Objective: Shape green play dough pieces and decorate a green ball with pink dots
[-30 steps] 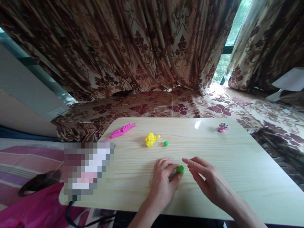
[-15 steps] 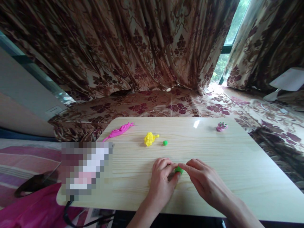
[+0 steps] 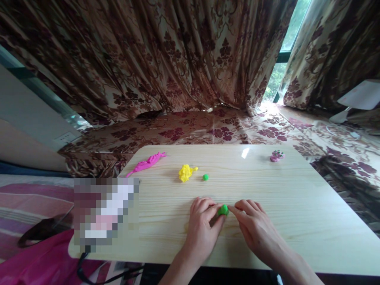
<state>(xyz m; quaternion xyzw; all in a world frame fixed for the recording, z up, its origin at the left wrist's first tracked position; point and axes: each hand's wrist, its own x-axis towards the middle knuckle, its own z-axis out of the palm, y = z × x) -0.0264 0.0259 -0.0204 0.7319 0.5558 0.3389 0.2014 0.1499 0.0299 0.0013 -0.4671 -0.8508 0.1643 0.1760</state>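
Note:
Between the thumb and index finger of my left hand [image 3: 203, 219] is a green lump of modelling clay [image 3: 223, 210], held low over the table with a rounded bump on top. My right hand [image 3: 252, 217] is on the lump's right side. Its index finger points at the clay, with the tip very close to it or touching; the other fingers are loosely bent and the thumb is mostly hidden. Farther back lie a small green clay ball [image 3: 206, 177] and a crumpled yellow clay piece [image 3: 185, 173] with a short tail.
A long pink clay piece [image 3: 148, 161] lies at the table's back left. At the back right is a small pink piece with green dots [image 3: 277, 156]. A blurred-out object [image 3: 109, 213] occupies the left side of the wooden table [image 3: 285, 190]. Beyond stands a lamp [image 3: 360, 95].
My right index finger has drawn back a little to the right from the top of the green clay, whose raised bump now shows. My left hand keeps its hold.

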